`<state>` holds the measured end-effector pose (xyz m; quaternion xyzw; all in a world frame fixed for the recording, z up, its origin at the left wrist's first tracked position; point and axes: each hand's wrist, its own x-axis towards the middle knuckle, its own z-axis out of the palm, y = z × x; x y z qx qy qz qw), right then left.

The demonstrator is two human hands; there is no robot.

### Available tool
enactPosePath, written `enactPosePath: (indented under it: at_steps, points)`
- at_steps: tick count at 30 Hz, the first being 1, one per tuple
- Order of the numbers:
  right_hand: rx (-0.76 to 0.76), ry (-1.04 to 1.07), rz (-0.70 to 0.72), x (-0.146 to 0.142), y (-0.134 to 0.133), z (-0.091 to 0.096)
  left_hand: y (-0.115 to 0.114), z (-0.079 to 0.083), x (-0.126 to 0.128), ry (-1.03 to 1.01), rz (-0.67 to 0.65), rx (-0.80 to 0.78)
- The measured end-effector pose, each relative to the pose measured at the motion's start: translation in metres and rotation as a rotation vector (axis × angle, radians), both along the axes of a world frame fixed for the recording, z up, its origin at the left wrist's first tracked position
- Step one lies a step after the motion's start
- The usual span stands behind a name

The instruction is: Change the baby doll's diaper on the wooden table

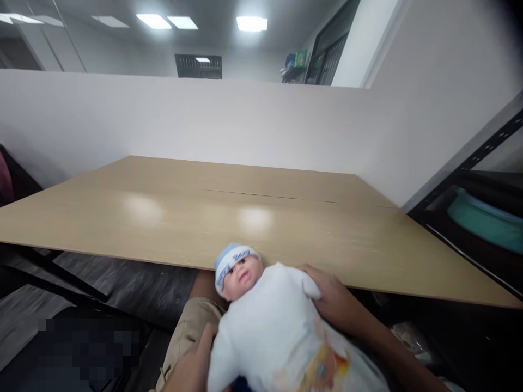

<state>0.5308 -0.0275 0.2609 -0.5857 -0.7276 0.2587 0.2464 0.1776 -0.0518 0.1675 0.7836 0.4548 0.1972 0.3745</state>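
A baby doll (261, 321) in a white top with a printed picture low on its front leans over my lap, its head near the table's front edge. It wears a light blue and white cap (236, 261) with blue lettering. My left hand (204, 344) grips the doll's side under its arm, fingers partly hidden behind the body. On the other side my right hand (327, 289) is closed around the doll by its other arm, with most fingertips out of sight behind the white cloth.
A wide light-wood table (183, 218) stretches ahead to a white wall (229, 120) with a window above. At the right stands a black metal rack (461, 163) holding a teal item (486, 218). A black chair seat (81, 348) is at lower left.
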Motion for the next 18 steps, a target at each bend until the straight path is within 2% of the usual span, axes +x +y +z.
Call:
enactPosePath:
  at_steps: [2,4,8,11,13,15,18]
  points:
    - [-0.011,0.025,0.096,-0.013,-0.019,-0.007,-0.001,-0.01,-0.004,0.029,0.005,0.001]
    - [-0.047,0.05,0.14,-0.024,-0.028,-0.025,0.013,-0.017,0.0,0.048,0.011,0.004]
    - [-0.134,0.078,0.172,-0.039,-0.013,-0.084,0.053,-0.032,0.021,0.153,0.113,0.016]
    - [-0.169,0.06,0.193,-0.046,0.009,-0.13,0.064,-0.041,0.028,0.244,0.166,0.074]
    - [-0.184,0.056,0.192,-0.047,0.017,-0.152,0.059,-0.043,0.023,0.248,0.14,0.109]
    - [-0.19,0.069,0.186,-0.046,0.018,-0.164,0.044,-0.041,0.012,0.242,0.122,0.122]
    - [-0.173,0.12,0.141,-0.04,0.005,-0.162,0.008,-0.036,-0.017,0.252,0.12,0.129]
